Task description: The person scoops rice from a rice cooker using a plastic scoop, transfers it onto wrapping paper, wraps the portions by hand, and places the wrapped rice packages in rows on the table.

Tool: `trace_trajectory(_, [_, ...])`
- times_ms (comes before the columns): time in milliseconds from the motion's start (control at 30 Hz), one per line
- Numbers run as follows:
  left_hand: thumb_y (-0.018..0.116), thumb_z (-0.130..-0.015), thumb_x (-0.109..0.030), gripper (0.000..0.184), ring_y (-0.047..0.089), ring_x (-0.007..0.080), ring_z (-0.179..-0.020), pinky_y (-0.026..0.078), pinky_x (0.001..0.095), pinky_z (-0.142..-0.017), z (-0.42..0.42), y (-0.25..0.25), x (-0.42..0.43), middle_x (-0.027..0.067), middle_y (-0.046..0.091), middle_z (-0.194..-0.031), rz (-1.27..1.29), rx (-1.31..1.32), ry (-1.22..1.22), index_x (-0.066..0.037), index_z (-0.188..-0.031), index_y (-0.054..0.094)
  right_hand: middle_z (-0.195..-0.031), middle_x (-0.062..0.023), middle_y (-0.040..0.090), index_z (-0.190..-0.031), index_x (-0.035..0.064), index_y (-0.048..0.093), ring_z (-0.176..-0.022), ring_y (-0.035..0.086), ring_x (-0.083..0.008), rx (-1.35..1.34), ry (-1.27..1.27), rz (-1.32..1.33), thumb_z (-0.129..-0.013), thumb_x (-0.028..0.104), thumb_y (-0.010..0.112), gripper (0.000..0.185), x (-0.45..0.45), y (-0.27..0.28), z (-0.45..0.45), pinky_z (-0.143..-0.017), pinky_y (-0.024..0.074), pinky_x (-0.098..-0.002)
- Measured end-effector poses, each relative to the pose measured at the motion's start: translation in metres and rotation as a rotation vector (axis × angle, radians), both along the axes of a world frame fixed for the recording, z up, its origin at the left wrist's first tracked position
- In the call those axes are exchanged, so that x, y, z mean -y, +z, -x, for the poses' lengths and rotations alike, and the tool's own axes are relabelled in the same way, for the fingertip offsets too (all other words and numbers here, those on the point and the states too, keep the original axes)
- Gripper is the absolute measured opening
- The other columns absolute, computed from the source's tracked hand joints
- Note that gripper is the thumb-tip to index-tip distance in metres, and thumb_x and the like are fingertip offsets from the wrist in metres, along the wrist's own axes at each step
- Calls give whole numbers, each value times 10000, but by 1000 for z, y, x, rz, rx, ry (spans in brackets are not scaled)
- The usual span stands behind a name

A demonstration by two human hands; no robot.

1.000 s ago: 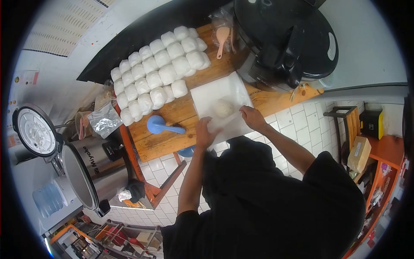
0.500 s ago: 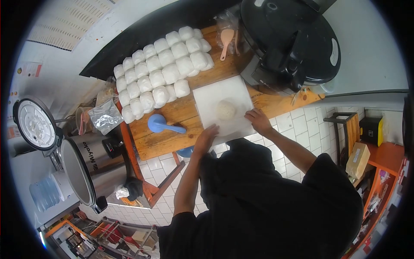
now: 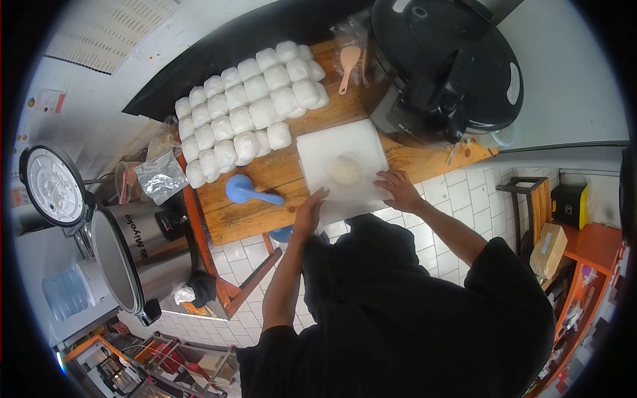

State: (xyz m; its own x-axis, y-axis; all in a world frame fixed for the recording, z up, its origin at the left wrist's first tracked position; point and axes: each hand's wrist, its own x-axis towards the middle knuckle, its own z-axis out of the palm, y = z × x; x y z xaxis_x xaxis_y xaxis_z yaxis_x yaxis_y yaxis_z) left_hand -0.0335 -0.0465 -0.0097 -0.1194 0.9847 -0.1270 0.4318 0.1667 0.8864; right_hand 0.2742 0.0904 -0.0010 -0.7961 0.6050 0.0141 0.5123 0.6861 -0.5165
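A rounded mound of cooked rice (image 3: 344, 170) sits on a stack of white wrapping paper (image 3: 332, 140) at the table's near edge. My left hand (image 3: 309, 211) pinches the near left edge of the top sheet. Closed on the same sheet's near right edge is my right hand (image 3: 399, 190), just right of the rice. Between the hands the near part of the sheet is raised, and it looks partly drawn over the rice. A blue rice scoop (image 3: 247, 192) lies left of the paper.
Rows of white wrapped parcels (image 3: 241, 120) are stacked at the back left of the wooden table (image 3: 222, 222). A large black rice cooker (image 3: 451, 60) stands back right, beside a pink paddle (image 3: 349, 66). Left of the table is an open steel cooker (image 3: 142, 252).
Both hands have shifted slightly away from my body, bringing the sheet's near edge up toward the rice. My left hand has also moved a little left.
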Motion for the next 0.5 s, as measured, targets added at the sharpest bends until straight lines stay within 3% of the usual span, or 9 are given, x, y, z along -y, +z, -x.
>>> trace_trajectory(100, [537,-947,36,298,546,312,-1293,445,365,-1054,-3,-11,-1,163,629,-1307,-36,128,71,-42,-1213,647,-1336,-84,537,-1161,110,658,-1228,479,-311,-103,-219,74,-682,-36,693,502,9,-1,12,-1029,418,-409])
trace_trajectory(233, [540,-946,39,295,576,292,-1262,462,376,-1038,-6,-20,2,151,645,-1285,-19,315,125,-36,-1210,647,-1192,-102,624,-1038,74,709,-1097,566,-309,-217,-284,125,-679,-100,650,404,3,-28,6,-937,478,-391])
trace_trajectory(300, [565,-924,34,276,578,303,-1255,479,395,-1019,2,-14,6,123,663,-1257,51,114,-43,-50,-1170,658,-1047,-110,674,-938,53,728,-968,614,-309,-330,-258,10,-679,-136,616,339,-5,-24,2,-845,514,-371])
trace_trajectory(333, [565,-924,34,276,578,303,-1255,479,395,-1019,4,-15,7,123,663,-1257,50,113,-41,-50,-1170,658,-1047,-110,674,-938,53,728,-968,614,-309,-331,-256,9,-679,-136,616,339,-10,-19,-1,-845,514,-371])
trace_trajectory(400, [589,-897,25,265,580,324,-1243,484,417,-1008,6,-14,10,95,675,-1233,-209,-152,-210,-62,-1139,655,-1035,-108,687,-938,51,727,-936,620,-313,-357,-149,-86,-683,-131,622,330,-16,-12,-10,-825,520,-370])
trace_trajectory(500, [609,-871,21,279,569,336,-1247,479,425,-1013,4,-14,13,81,675,-1231,-241,-216,-216,-69,-1132,643,-1083,-94,686,-912,59,733,-971,615,-302,-305,-76,-152,-685,-111,648,296,-18,-7,-13,-840,515,-368])
